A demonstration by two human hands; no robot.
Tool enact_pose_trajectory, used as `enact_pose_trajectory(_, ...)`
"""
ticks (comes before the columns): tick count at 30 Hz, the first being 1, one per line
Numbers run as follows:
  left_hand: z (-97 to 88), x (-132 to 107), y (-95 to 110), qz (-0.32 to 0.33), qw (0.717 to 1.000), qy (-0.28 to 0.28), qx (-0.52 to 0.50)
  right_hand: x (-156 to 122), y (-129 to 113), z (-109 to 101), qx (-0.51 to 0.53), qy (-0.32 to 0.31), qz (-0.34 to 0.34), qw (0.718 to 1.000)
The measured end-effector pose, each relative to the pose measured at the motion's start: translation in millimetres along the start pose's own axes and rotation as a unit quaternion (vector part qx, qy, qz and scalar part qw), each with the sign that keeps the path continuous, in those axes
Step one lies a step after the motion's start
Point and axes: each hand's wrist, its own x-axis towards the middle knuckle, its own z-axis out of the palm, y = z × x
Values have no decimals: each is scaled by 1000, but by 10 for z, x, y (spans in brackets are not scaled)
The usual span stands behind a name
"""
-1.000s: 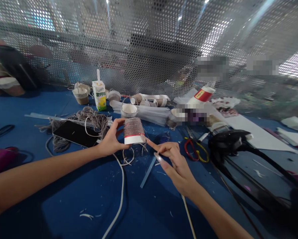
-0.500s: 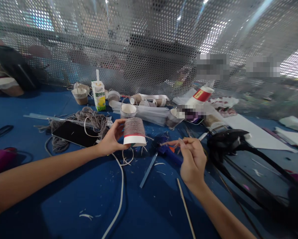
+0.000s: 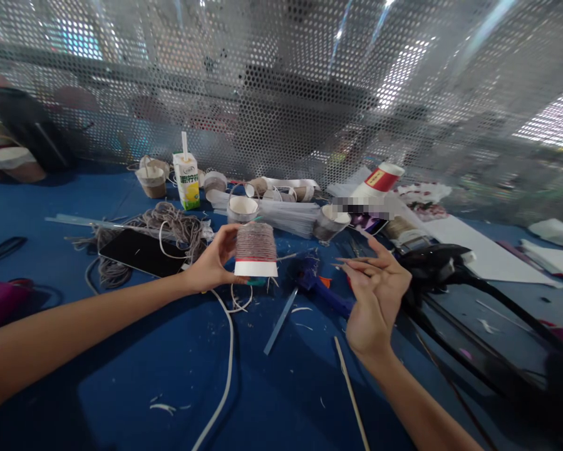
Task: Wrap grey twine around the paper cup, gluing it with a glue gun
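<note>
My left hand (image 3: 215, 258) is closed on an upturned paper cup (image 3: 256, 269) with a white rim and a red stripe. Rows of grey-brown yarn (image 3: 255, 242) wrap the cup above the stripe. A loose strand leaves its right side toward my right hand (image 3: 377, 291), whose thumb and middle finger are pinched together while the index finger points up. The strand is too thin to follow all the way to those fingertips. Between the hands lies a blue glue gun (image 3: 325, 293) with an orange trigger, and in front of it a translucent glue stick (image 3: 281, 321).
A tangle of grey yarn (image 3: 168, 220), a dark phone (image 3: 140, 252) and a drink carton (image 3: 187, 181) are at left. Behind stand small wrapped cups (image 3: 332, 224) and a bundle of glue sticks (image 3: 290, 216). A black cabled object (image 3: 431, 260) lies right; a wooden stick (image 3: 351, 394) is in front.
My right hand has moved right and slightly up, away from the cup, and its index finger has lifted. The cup has tilted slightly in my left hand, which stays in place.
</note>
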Motion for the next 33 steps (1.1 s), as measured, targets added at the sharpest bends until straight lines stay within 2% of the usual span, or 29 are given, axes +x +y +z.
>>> enact_pose_trajectory(2,4,-3,10,-8,1000,-6,14,-98,-89,-19,93,-124,-10,988)
enact_pose_trajectory(4,13,-8,35,-22,999,-14,22,-195,-163,-33,122,-278,7,953)
enact_pose_trajectory(6,26,-13,65,-29,999,-22,20,-257,-214,-29,100,-412,16,906)
enact_pose_trajectory(8,37,-16,88,-32,999,-28,16,-273,-244,-10,73,-484,11,872)
enact_pose_trajectory(9,40,-17,94,-33,999,-28,16,-269,-249,1,67,-500,11,863)
enact_pose_trajectory(12,39,-21,94,-41,999,-25,16,-246,-220,15,62,-477,37,876)
enact_pose_trajectory(18,5,-24,86,-45,998,-35,8,-231,-123,19,96,-357,112,923)
enact_pose_trajectory(20,-9,-19,88,-39,999,-30,7,-210,-128,43,133,-316,155,926)
enact_pose_trajectory(23,-32,-5,89,-38,999,-18,7,-152,-111,77,184,-277,225,916)
enact_pose_trajectory(25,-46,5,90,-43,999,-17,5,-109,-61,82,181,-261,269,909)
enact_pose_trajectory(27,-54,12,92,-47,999,-18,5,-74,5,68,156,-227,287,918)
enact_pose_trajectory(29,-56,18,94,-51,999,-16,5,-55,51,42,124,-172,254,944)
enact_pose_trajectory(31,-53,21,93,-52,999,-15,0,-51,51,18,96,-132,175,971)
enact_pose_trajectory(33,-47,19,89,-55,998,-28,-8,-65,9,15,79,-165,90,979)
